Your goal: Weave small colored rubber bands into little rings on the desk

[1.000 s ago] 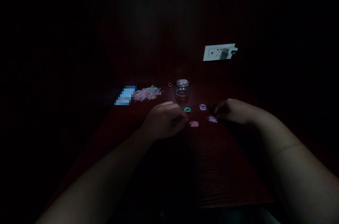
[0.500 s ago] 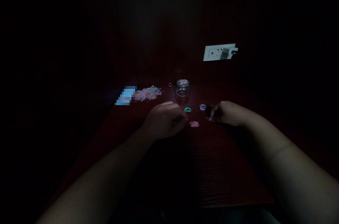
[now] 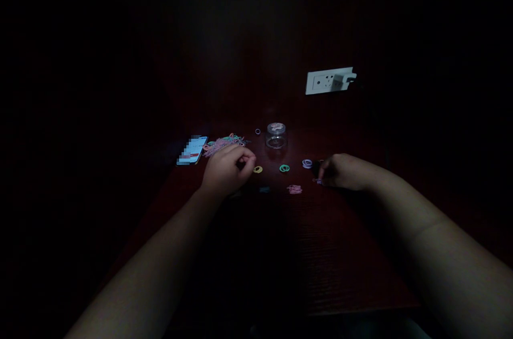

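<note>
My left hand (image 3: 227, 169) is closed, its thumb and forefinger together beside the yellow hair ties (image 3: 258, 170). Anything between those fingertips is too small to make out. On the right, my right hand (image 3: 343, 171) has its fingers pinched down at the tabletop on a few small light-purple elastic bands (image 3: 318, 181). Purple hair ties (image 3: 306, 164) lie just left of it, and green hair ties (image 3: 284, 168) lie further left. Nearer to me are a little heap of pink elastic bands (image 3: 295, 189) and a dark bluish one (image 3: 264, 189).
A mixed pile of coloured bands (image 3: 224, 144) lies behind my left hand, with a lit phone (image 3: 194, 150) beside it. A clear lidded jar (image 3: 276, 137) stands at the back, near a single dark ring (image 3: 257, 131). A wall socket (image 3: 331, 80) holds a plug. The dark red table (image 3: 340, 253) is dimly lit.
My left hand has moved left, away from the pink heap, uncovering the yellow hair ties and the dark bluish bands. My right hand stays at the light-purple bands.
</note>
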A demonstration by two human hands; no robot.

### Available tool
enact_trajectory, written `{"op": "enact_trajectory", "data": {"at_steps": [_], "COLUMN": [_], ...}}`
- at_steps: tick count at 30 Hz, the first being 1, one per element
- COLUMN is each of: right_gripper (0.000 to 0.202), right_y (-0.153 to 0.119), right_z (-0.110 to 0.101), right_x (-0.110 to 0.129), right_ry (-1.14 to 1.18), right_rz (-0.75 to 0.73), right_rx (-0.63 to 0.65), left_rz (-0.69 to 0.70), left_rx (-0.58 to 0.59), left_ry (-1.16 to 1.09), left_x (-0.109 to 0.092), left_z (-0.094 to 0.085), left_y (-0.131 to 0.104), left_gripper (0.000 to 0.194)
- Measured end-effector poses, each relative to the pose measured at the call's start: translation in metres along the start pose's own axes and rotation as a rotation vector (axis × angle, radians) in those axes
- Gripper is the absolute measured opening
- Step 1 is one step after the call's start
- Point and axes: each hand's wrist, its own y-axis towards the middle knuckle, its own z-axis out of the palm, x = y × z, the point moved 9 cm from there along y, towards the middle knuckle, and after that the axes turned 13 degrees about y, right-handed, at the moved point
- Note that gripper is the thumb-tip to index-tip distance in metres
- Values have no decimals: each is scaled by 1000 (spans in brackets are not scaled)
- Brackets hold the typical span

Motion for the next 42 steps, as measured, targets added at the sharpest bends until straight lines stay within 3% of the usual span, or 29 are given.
{"op": "enact_trajectory", "data": {"at_steps": [6,11,15,27,42], "right_gripper": [23,18,19,28,30], "right_y": [-3,-6,-8,-9,-9], "right_z": [-4,-23,-29,-37,-30], "right_x": [-1,7,13,11,18], "right_ry": [44,14,41,190,273], "right_rz": [-13,-36,-74,-167,-264], "right_rx": [-12,-183,-293,-485,-467], "left_rz": [-356,-505,-556,-545,-496], "left_rx": [173,379,479,558,510], "left_ry": [207,311,306,249,203], "left_x": [77,105,113,127,125], "left_z": [20,36,46,66,76], "left_y": [-11,-25,-32,-44,-39], "left_gripper": [23,30,31,32,28]}}
